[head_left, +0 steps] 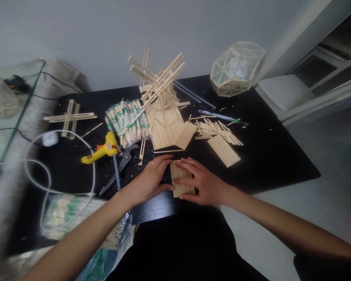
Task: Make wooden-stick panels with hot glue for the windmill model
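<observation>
The stick mat lies on the tabletop, close to the edge by you. Your left hand is partly open, its thumb and fingertips at the mat's left side. Your right hand is spread out over the mat, fingers resting on top. You seem to be lining up the sticks. That calls for soft, even pushes from both sides. The glue gun lies to the left; the stick model stands behind.
</observation>
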The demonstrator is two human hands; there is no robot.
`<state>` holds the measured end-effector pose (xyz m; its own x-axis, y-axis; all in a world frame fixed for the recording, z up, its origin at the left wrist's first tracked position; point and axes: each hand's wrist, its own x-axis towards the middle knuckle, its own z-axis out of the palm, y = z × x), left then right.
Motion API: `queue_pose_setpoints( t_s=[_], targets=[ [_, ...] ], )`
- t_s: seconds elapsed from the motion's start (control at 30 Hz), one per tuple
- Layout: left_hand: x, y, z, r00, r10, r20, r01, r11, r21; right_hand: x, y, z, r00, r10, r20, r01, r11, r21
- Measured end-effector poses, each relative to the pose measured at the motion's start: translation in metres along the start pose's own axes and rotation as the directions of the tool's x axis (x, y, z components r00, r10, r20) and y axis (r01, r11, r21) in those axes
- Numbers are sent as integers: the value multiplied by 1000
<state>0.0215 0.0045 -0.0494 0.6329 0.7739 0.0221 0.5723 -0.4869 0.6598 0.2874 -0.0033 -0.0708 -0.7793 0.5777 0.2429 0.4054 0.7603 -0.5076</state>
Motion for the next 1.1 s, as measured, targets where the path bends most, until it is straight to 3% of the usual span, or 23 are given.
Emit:
queue_pose_setpoints(
  t_s=[0.57, 1.1],
  targets=[
    [1, -4, 3, 999, 9, -42, -9, 1000, -5, 0, 1, 2, 1000, -12, -25, 12, 1000, 2],
    [0, -4, 2, 1000, 25, -13, -24, 998, 54, 0, 2, 3, 999, -13, -30, 14, 1000, 4]
  ],
)
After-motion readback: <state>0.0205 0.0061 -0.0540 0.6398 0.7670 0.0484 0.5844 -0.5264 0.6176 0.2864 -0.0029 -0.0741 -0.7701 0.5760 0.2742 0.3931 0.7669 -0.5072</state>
